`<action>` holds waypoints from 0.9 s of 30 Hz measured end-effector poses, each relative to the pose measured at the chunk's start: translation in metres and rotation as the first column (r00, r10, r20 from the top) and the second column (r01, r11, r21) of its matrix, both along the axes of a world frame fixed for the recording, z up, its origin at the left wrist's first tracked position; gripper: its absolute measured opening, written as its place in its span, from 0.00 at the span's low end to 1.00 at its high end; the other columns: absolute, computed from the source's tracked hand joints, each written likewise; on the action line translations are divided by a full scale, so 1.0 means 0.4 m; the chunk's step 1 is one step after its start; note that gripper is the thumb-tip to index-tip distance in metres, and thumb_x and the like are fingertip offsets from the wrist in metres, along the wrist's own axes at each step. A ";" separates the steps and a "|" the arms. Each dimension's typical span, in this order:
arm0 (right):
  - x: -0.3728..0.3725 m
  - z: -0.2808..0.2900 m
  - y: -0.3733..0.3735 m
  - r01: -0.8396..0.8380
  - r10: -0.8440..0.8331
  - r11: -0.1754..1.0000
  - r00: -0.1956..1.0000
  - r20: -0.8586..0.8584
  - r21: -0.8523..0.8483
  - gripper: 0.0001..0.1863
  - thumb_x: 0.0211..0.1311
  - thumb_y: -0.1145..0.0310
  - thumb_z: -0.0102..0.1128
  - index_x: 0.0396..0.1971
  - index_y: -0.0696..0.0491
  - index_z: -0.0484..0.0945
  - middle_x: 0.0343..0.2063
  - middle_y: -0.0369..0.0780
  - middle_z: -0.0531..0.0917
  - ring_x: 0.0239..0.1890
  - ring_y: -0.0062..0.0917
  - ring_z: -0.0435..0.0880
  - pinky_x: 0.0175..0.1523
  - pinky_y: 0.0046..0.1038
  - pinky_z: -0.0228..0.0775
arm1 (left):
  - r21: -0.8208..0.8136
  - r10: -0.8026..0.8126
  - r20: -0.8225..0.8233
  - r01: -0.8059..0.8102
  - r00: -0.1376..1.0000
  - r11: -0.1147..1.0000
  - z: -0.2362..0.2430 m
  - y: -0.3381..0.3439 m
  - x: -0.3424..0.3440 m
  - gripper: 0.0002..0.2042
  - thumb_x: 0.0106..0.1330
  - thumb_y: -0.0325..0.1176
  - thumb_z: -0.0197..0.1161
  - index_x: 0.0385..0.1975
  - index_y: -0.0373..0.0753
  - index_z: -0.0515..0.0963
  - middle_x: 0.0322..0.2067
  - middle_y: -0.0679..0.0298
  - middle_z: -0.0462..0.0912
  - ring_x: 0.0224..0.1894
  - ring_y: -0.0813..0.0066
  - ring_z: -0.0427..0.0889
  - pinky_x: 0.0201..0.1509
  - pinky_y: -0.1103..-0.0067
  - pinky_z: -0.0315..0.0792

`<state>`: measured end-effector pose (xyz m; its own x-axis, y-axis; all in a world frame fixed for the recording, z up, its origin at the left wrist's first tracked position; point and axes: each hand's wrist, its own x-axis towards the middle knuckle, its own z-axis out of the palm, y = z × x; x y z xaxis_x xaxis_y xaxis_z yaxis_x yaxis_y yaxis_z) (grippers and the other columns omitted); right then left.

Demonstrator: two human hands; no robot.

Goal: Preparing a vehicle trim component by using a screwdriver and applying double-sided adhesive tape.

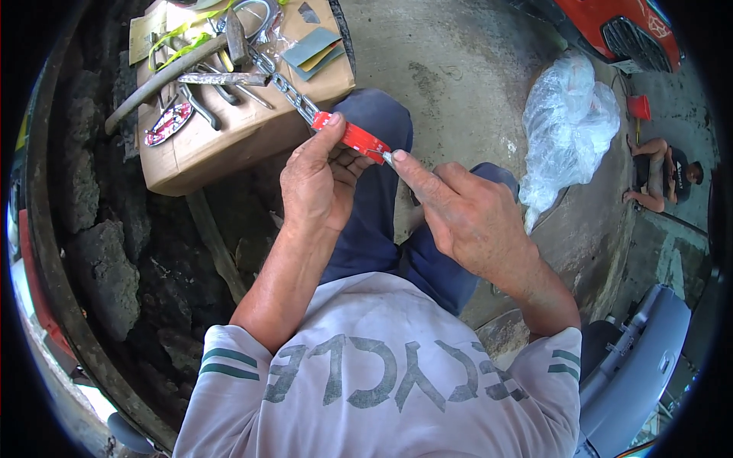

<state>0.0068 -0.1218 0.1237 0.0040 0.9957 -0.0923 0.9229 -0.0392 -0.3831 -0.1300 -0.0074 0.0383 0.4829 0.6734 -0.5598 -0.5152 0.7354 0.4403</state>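
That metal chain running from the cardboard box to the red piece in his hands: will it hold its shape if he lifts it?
Probably not: the chain is separate links, so it should sag and swing. It looks steel, likely heavy for its size. Pulling the red piece in the left hand may drag it off the cardboard box.

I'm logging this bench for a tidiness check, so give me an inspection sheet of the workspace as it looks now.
Surface: cardboard box used as a bench, on a concrete floor.
Job's things: small red tool with a chain attached.
Clutter: pliers, metal bar, sandpaper sheets on the box.
Grippers: left hand pinches the red tool; right hand fingers its metal tip.
Cables: nothing seen.
Surroundings: clear plastic bag, red vehicle, seated person.
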 end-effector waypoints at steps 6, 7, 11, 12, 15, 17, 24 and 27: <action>0.006 -0.006 -0.013 0.008 -0.008 1.000 1.000 -0.018 0.021 0.31 0.51 0.77 0.58 0.60 0.46 0.69 0.24 0.39 0.73 0.23 0.30 0.77 0.27 0.30 0.72 | 0.009 -0.013 0.007 0.013 1.000 1.000 -0.005 0.004 -0.002 0.10 0.65 0.37 0.59 0.34 0.36 0.77 0.29 0.60 0.81 0.32 0.70 0.81 0.40 0.72 0.76; 0.007 -0.001 -0.010 0.011 -0.011 1.000 1.000 -0.014 0.027 0.31 0.51 0.77 0.58 0.60 0.46 0.69 0.24 0.39 0.73 0.23 0.30 0.77 0.27 0.30 0.72 | 0.018 -0.032 0.023 0.031 0.999 0.999 -0.007 0.007 -0.004 0.10 0.65 0.37 0.59 0.34 0.36 0.77 0.30 0.60 0.81 0.32 0.70 0.82 0.39 0.73 0.77; 0.011 0.041 0.003 -0.022 0.022 1.000 1.000 0.019 0.005 0.31 0.52 0.75 0.58 0.60 0.46 0.69 0.24 0.39 0.73 0.23 0.31 0.77 0.28 0.31 0.72 | -0.057 -0.030 0.033 0.032 0.999 0.998 0.015 0.009 -0.004 0.10 0.66 0.38 0.59 0.33 0.37 0.77 0.29 0.60 0.81 0.32 0.70 0.81 0.38 0.74 0.77; 0.009 0.049 0.002 -0.019 0.019 1.000 1.000 0.010 -0.023 0.31 0.52 0.75 0.58 0.60 0.46 0.69 0.23 0.39 0.73 0.24 0.31 0.77 0.28 0.31 0.72 | -0.080 -0.049 0.020 0.050 0.999 0.995 0.020 0.005 -0.003 0.10 0.65 0.40 0.60 0.32 0.39 0.77 0.28 0.63 0.80 0.33 0.72 0.80 0.40 0.74 0.75; 0.017 0.032 0.012 -0.017 0.017 1.000 0.999 0.051 0.010 0.31 0.52 0.75 0.58 0.60 0.46 0.69 0.23 0.39 0.73 0.24 0.31 0.77 0.28 0.30 0.72 | -0.071 -0.081 0.024 0.083 0.996 0.994 0.021 -0.002 0.004 0.11 0.65 0.42 0.60 0.31 0.40 0.77 0.28 0.65 0.80 0.34 0.74 0.79 0.42 0.75 0.74; 0.020 0.033 0.020 -0.018 0.017 1.000 0.999 0.052 0.015 0.31 0.52 0.75 0.58 0.60 0.46 0.68 0.23 0.39 0.73 0.24 0.31 0.77 0.28 0.30 0.72 | -0.039 -0.096 0.034 0.098 0.995 0.994 0.020 -0.008 0.010 0.11 0.65 0.41 0.59 0.31 0.40 0.77 0.28 0.64 0.80 0.34 0.74 0.79 0.42 0.76 0.74; 0.023 0.018 0.033 -0.016 0.016 1.000 0.999 0.030 0.013 0.32 0.53 0.74 0.58 0.61 0.44 0.67 0.24 0.39 0.74 0.24 0.31 0.77 0.29 0.31 0.73 | 0.131 -0.086 -0.004 0.086 0.996 0.988 0.006 0.001 0.019 0.11 0.64 0.37 0.60 0.29 0.34 0.78 0.26 0.59 0.82 0.28 0.73 0.80 0.38 0.76 0.74; 0.023 0.014 0.033 -0.022 0.021 0.999 0.999 0.040 0.025 0.32 0.54 0.74 0.58 0.62 0.44 0.67 0.23 0.39 0.74 0.24 0.31 0.77 0.29 0.31 0.73 | 0.090 -0.055 0.008 0.054 0.998 0.994 0.010 0.000 0.020 0.10 0.64 0.35 0.60 0.30 0.34 0.78 0.26 0.59 0.82 0.28 0.72 0.80 0.38 0.76 0.74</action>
<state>0.0159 -0.1085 0.1293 -0.0138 0.9976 -0.0676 0.9379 -0.0105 -0.3467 -0.1220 -0.0072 0.0422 0.5256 0.6932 -0.4931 -0.4803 0.7202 0.5005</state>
